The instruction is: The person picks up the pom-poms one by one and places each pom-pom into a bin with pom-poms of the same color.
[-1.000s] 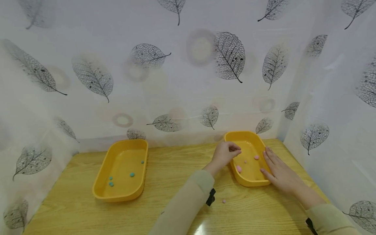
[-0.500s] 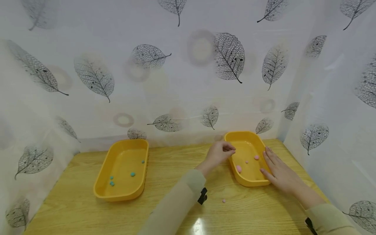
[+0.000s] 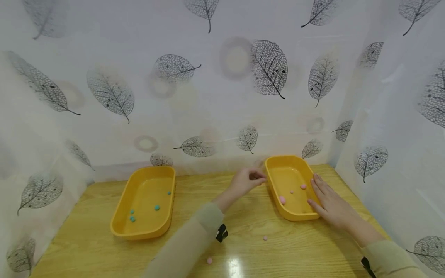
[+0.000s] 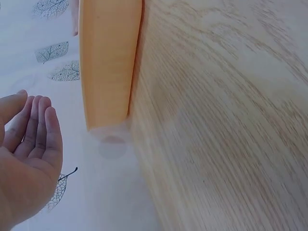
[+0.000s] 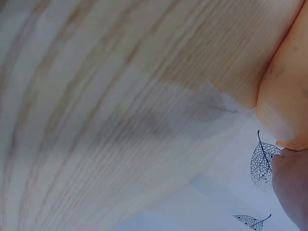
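Note:
My left hand (image 3: 245, 181) hovers just left of the right-hand yellow tray (image 3: 272, 181), thumb close to the loosely bent fingers. In the left wrist view nothing shows in that left hand (image 4: 33, 144). My right hand (image 3: 332, 204) rests on the right rim of the same tray, fingers straight. Inside it lie a larger pink ball (image 3: 282, 200), another pink ball (image 3: 303, 186) and a tiny pink ball (image 3: 291, 192). In the right wrist view the right hand (image 5: 293, 183) touches the tray's edge (image 5: 293, 144); most of it is out of frame.
A second yellow tray (image 3: 119, 216) stands on the left of the wooden table (image 3: 243, 216), with several small teal balls (image 3: 157, 207) in it. Two pink balls lie loose on the table, one pink ball (image 3: 265, 238) before the right tray and one pink ball (image 3: 209, 261) nearer me. A leaf-print curtain (image 3: 208, 96) surrounds the table.
My left hand has drawn back leftward, from over the right tray to beside it. The arm's shift has uncovered a pink ball near the front. My right hand stays put.

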Available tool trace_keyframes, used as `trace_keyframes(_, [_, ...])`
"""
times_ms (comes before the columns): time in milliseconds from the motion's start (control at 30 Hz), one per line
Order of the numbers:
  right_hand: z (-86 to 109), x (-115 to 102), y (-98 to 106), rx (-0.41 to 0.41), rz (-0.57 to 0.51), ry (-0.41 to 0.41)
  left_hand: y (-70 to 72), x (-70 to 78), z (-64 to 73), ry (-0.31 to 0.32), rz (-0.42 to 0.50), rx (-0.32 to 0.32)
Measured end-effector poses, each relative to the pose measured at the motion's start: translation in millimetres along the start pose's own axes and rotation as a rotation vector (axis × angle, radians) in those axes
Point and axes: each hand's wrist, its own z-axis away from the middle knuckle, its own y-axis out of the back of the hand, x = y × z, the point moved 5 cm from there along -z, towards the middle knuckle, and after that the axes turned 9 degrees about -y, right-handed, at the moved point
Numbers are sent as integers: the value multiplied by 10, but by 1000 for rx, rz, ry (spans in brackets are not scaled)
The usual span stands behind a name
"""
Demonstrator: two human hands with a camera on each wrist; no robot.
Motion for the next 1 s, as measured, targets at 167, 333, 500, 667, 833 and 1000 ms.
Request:
trace_keyframes(167, [-9, -10, 6, 1, 2, 3, 107, -12, 98, -21, 5, -19])
trace_keyframes(333, [-16, -15, 12, 10, 0, 4, 233, -25, 218, -28, -12, -15])
trace_keyframes(500, [-10, -13, 10, 23, 6, 11, 335, -72, 347, -41, -18, 1])
trace_keyframes(667, [-7, -13, 8, 27, 7, 10, 409, -151, 516, -44, 29, 30])
trace_keyframes(833, [-9, -5, 3, 29, 10, 9, 463, -296, 709, 9, 77, 61])
trace_keyframes(1000, [-1, -7, -8, 29, 10, 11, 518, -449, 918, 36, 111, 80])
